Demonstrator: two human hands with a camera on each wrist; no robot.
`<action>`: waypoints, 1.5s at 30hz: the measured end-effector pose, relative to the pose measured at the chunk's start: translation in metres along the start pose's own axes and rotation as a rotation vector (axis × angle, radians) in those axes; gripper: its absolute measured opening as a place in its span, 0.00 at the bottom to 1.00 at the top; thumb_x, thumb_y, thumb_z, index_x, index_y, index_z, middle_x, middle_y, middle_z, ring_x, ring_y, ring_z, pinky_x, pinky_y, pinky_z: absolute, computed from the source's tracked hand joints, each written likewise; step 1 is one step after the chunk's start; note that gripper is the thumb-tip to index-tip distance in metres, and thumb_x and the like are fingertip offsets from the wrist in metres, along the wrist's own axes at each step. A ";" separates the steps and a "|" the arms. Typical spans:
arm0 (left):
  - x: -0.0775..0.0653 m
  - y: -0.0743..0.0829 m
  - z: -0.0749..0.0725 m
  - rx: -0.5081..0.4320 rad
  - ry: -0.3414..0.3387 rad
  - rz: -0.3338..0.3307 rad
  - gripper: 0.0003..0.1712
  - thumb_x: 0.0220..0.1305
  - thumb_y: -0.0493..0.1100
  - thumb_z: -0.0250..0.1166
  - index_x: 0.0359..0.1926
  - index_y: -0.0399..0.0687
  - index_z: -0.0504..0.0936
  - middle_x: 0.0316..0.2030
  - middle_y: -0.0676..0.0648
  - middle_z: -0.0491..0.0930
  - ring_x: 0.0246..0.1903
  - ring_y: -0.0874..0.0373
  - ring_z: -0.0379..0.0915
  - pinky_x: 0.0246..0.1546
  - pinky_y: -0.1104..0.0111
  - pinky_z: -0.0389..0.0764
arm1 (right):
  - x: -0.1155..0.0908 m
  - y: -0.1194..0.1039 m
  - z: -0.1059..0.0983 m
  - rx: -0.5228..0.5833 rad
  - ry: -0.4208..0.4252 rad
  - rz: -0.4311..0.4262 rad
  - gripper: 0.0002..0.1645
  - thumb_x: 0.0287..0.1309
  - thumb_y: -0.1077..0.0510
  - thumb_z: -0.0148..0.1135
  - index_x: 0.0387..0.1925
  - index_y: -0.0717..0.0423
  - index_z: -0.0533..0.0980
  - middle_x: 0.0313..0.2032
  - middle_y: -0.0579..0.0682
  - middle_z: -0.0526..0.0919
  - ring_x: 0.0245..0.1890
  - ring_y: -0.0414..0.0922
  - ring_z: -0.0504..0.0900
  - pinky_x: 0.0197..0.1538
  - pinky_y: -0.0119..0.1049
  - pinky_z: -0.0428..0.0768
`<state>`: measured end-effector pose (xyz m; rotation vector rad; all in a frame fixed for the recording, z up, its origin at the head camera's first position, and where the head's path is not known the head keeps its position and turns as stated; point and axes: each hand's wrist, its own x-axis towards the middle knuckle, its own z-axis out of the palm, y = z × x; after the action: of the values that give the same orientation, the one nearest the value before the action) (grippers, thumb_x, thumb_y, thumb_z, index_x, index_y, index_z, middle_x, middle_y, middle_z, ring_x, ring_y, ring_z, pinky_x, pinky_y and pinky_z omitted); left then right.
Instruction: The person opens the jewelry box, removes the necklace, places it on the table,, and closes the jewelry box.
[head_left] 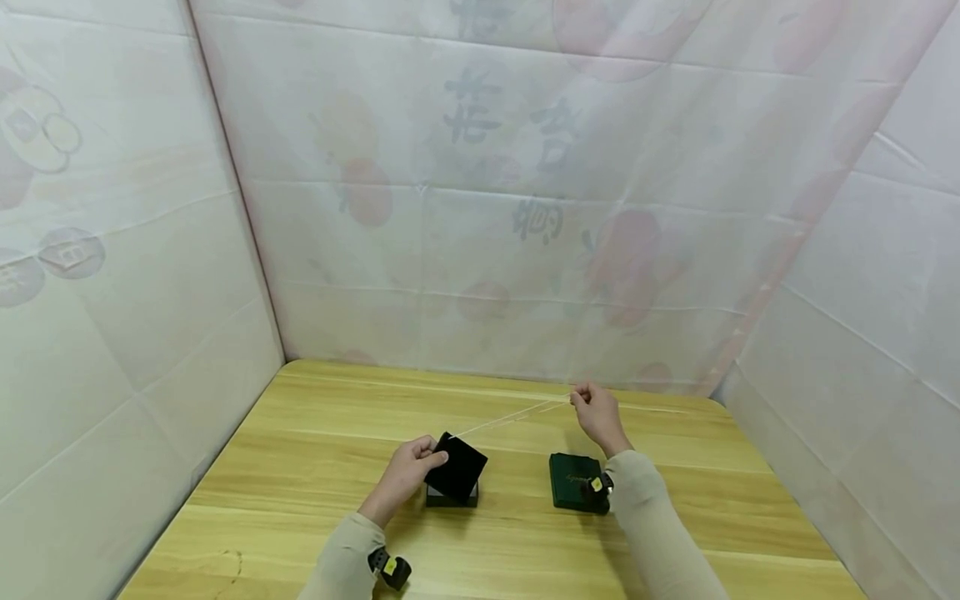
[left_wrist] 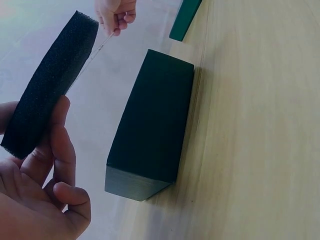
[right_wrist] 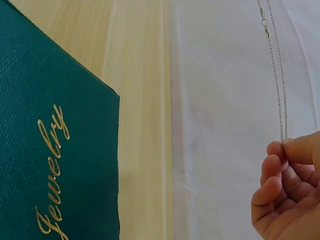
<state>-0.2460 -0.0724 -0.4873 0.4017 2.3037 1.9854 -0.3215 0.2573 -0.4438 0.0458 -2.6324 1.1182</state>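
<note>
My left hand holds a square black foam pad between thumb and fingers, tilted above the dark green box base. In the left wrist view the pad shows its thick, porous edge. A thin silver necklace runs taut from the pad's upper corner across to my right hand, which pinches its far end between thumb and forefinger. The right wrist view shows two strands of the necklace side by side, with a clasp near the top.
A green box lid with gold "Jewelry" lettering lies on the wooden table, below my right wrist. Patterned pale cloth hangs behind the table's far edge, with more cloth at both sides.
</note>
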 end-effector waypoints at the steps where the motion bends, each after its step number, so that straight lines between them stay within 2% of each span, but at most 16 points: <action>1: 0.001 -0.001 0.000 -0.001 -0.008 0.003 0.12 0.58 0.42 0.59 0.25 0.38 0.69 0.13 0.54 0.57 0.17 0.61 0.54 0.22 0.70 0.59 | 0.000 0.001 0.000 -0.003 -0.002 0.003 0.12 0.62 0.57 0.47 0.36 0.61 0.72 0.29 0.52 0.74 0.24 0.46 0.70 0.24 0.37 0.69; 5: 0.002 -0.004 -0.001 -0.004 -0.042 0.010 0.13 0.59 0.40 0.58 0.24 0.36 0.66 0.13 0.52 0.52 0.17 0.60 0.51 0.22 0.68 0.57 | 0.001 0.004 0.001 -0.006 -0.007 0.014 0.12 0.62 0.56 0.46 0.37 0.61 0.72 0.30 0.52 0.74 0.24 0.47 0.70 0.25 0.37 0.69; 8: 0.002 -0.003 0.000 -0.008 -0.050 -0.002 0.14 0.58 0.41 0.58 0.23 0.37 0.66 0.13 0.52 0.54 0.17 0.60 0.52 0.23 0.69 0.58 | 0.002 0.007 0.002 -0.006 -0.011 0.026 0.12 0.62 0.56 0.47 0.38 0.61 0.72 0.31 0.53 0.74 0.24 0.46 0.70 0.25 0.37 0.69; 13: 0.001 -0.001 0.001 0.010 -0.049 0.018 0.14 0.57 0.41 0.60 0.22 0.39 0.67 0.14 0.53 0.57 0.19 0.61 0.56 0.24 0.69 0.60 | 0.004 0.011 0.004 -0.016 -0.006 0.025 0.12 0.62 0.58 0.47 0.38 0.62 0.72 0.31 0.55 0.75 0.23 0.46 0.69 0.23 0.36 0.69; 24: 0.002 -0.003 0.001 0.020 -0.095 0.023 0.15 0.58 0.36 0.58 0.21 0.35 0.63 0.14 0.51 0.54 0.17 0.59 0.53 0.22 0.69 0.58 | 0.007 0.015 0.006 -0.027 -0.009 0.037 0.10 0.62 0.57 0.47 0.35 0.59 0.72 0.31 0.56 0.75 0.23 0.46 0.69 0.23 0.36 0.69; 30: 0.002 -0.002 0.002 0.018 -0.092 0.013 0.15 0.58 0.40 0.59 0.21 0.40 0.64 0.14 0.52 0.54 0.16 0.61 0.53 0.22 0.70 0.59 | 0.008 0.014 0.006 -0.013 -0.010 0.065 0.11 0.62 0.56 0.47 0.38 0.60 0.72 0.32 0.54 0.75 0.25 0.46 0.70 0.24 0.36 0.70; 37: 0.002 -0.004 0.002 0.033 -0.110 0.047 0.17 0.58 0.44 0.59 0.21 0.42 0.62 0.14 0.52 0.53 0.16 0.61 0.51 0.22 0.71 0.58 | 0.008 0.016 0.004 -0.018 -0.011 0.070 0.14 0.62 0.55 0.45 0.39 0.62 0.72 0.32 0.55 0.75 0.22 0.46 0.70 0.23 0.36 0.69; 40: 0.001 -0.004 -0.001 0.019 -0.107 0.024 0.18 0.58 0.43 0.58 0.21 0.42 0.59 0.15 0.52 0.52 0.16 0.61 0.51 0.22 0.70 0.57 | 0.009 0.021 0.001 -0.023 0.005 0.099 0.15 0.63 0.55 0.44 0.39 0.62 0.72 0.31 0.55 0.74 0.21 0.46 0.70 0.22 0.36 0.69; 45: -0.002 0.005 -0.009 -0.006 -0.073 -0.012 0.14 0.60 0.41 0.57 0.23 0.39 0.64 0.16 0.52 0.61 0.19 0.60 0.58 0.23 0.69 0.60 | 0.010 0.025 -0.006 -0.059 0.010 0.119 0.15 0.64 0.55 0.43 0.39 0.62 0.71 0.32 0.56 0.74 0.22 0.46 0.69 0.22 0.36 0.69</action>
<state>-0.2457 -0.0812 -0.4809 0.4513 2.2506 1.9388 -0.3335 0.2804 -0.4545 -0.1289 -2.6883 1.0733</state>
